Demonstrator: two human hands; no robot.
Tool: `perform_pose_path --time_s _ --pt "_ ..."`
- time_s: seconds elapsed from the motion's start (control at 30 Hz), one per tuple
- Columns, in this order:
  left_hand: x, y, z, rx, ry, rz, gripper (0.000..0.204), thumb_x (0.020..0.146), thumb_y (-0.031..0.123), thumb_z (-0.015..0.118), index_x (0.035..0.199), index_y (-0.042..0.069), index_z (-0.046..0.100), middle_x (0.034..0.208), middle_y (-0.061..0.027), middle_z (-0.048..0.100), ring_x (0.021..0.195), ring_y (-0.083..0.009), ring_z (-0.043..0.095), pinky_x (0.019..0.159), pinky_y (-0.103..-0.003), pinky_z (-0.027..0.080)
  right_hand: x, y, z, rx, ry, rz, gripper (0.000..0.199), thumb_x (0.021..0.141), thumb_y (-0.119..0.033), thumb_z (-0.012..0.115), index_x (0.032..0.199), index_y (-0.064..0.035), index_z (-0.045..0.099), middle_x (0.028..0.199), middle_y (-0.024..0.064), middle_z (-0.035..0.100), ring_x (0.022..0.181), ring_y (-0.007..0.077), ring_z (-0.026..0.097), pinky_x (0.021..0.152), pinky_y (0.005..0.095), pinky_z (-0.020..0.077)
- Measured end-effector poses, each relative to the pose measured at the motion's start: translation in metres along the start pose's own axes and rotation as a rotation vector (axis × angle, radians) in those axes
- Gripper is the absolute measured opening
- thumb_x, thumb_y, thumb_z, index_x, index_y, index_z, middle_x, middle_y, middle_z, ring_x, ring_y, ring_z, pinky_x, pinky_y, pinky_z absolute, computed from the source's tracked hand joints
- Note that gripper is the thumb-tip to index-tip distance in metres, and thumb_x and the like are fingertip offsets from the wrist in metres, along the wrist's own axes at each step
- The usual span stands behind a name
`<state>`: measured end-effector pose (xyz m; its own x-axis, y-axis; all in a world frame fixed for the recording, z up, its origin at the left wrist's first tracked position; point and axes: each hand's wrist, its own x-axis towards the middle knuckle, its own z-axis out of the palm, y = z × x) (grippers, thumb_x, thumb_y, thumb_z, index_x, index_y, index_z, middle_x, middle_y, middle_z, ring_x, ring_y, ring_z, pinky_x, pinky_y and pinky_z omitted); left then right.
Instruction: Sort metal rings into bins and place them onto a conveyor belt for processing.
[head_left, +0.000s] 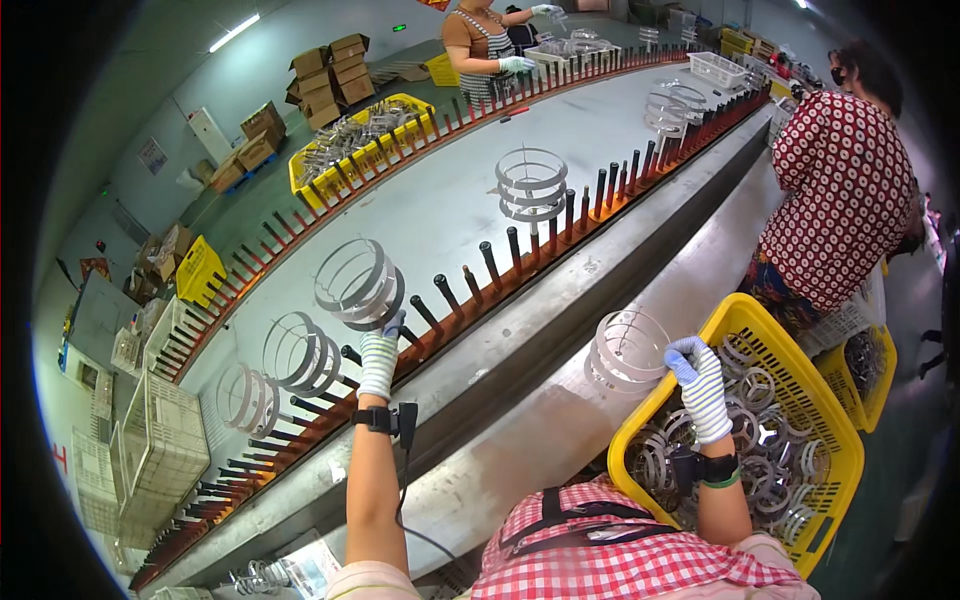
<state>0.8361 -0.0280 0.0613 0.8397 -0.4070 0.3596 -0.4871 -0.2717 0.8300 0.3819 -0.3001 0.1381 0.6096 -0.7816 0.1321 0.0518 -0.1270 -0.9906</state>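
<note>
My left hand, in a striped knit glove, grips the lower edge of a round metal ring frame standing among the black pegs along the near edge of the long grey conveyor. My right hand, also gloved, holds a second metal ring frame above the steel ledge, just left of a yellow basket full of the same frames. Each wrist carries a black strapped device.
More ring frames stand on the conveyor pegs to the left, with another ring frame farther up. A person in a red dotted top stands at right; another gloved person works at the far end. Yellow crates and cardboard boxes lie beyond the conveyor.
</note>
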Motion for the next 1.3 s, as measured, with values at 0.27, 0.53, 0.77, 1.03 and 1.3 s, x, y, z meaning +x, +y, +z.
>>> perform_pose_path --time_s 0.27,0.53,0.77,1.03,1.3 --pt "-0.012 0.075 -0.028 -0.241 0.308 -0.064 0.024 0.092 0.017 0.051 0.11 0.002 0.053 0.104 -0.0096 0.061 0.066 -0.0115 0.055 0.063 -0.026 0.049 -0.008 -0.001 0.015 -0.023 0.013 -0.008 0.008 0.084 -0.008 0.058 0.086 -0.0004 0.056 0.075 0.002 0.056 0.069 0.0078 0.049 0.065 0.0215 0.0412" --pt "0.006 0.045 0.01 -0.395 -0.052 0.047 0.031 0.092 0.025 0.05 0.111 0.001 0.056 0.108 -0.011 0.062 0.098 -0.02 0.059 0.085 -0.032 0.047 -0.007 0.005 0.046 -0.025 -0.055 -0.025 0.008 0.083 -0.008 0.06 0.087 -0.0015 0.057 0.075 0.0007 0.056 0.068 0.0061 0.049 0.064 0.0196 0.0414" --pt "-0.018 0.004 -0.009 0.773 0.016 0.074 0.033 0.085 0.024 0.046 0.11 0.009 0.06 0.115 -0.0163 0.057 0.107 -0.0359 0.051 0.095 -0.044 0.038 -0.017 0.004 0.046 -0.012 -0.022 -0.029 0.009 0.083 -0.009 0.06 0.087 -0.0014 0.057 0.076 0.0003 0.056 0.069 0.006 0.049 0.064 0.02 0.0416" --pt "-0.149 0.048 0.042 -0.133 0.187 0.192 0.05 0.082 0.012 0.06 0.128 0.002 0.041 0.113 -0.0155 0.056 0.096 -0.0205 0.054 0.083 -0.032 0.044 -0.019 -0.003 0.084 -0.113 -0.063 -0.078 0.008 0.08 -0.008 0.06 0.085 -0.0017 0.058 0.075 0.003 0.058 0.07 0.0089 0.052 0.065 0.023 0.0435" --pt "-0.167 0.078 0.098 -1.462 -0.986 -0.625 0.036 0.094 0.021 0.044 0.125 0.003 0.045 0.119 -0.0098 0.055 0.107 -0.023 0.053 0.096 -0.032 0.039 -0.011 -0.043 0.149 -0.143 -0.187 -0.377 0.011 0.078 -0.008 0.063 0.086 -0.0018 0.059 0.077 0.008 0.058 0.072 0.0186 0.057 0.066 0.0289 0.0448"
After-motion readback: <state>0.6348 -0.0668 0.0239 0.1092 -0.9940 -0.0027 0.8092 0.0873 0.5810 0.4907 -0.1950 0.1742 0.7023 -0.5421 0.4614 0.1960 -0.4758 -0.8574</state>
